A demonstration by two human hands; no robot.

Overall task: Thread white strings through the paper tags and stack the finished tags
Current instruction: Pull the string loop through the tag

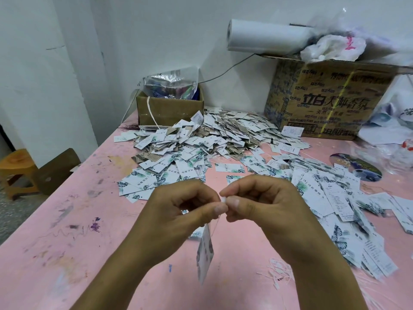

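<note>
Above the pink table (78,220): left hand (178,204) and right hand (263,198) close together, fingertips meeting, both pinching a white string (224,200) at its small white end. Below the pinch, one tag (204,253) dangling on the string, clear of the tabletop, blurred. Behind the hands, a big loose heap of tags (212,139) spilling toward the right edge. Loose strings (279,271) tangled at near right. By the back wall, a small cardboard box (167,110) and a large printed carton (324,104), white roll (263,36) on top.
</note>
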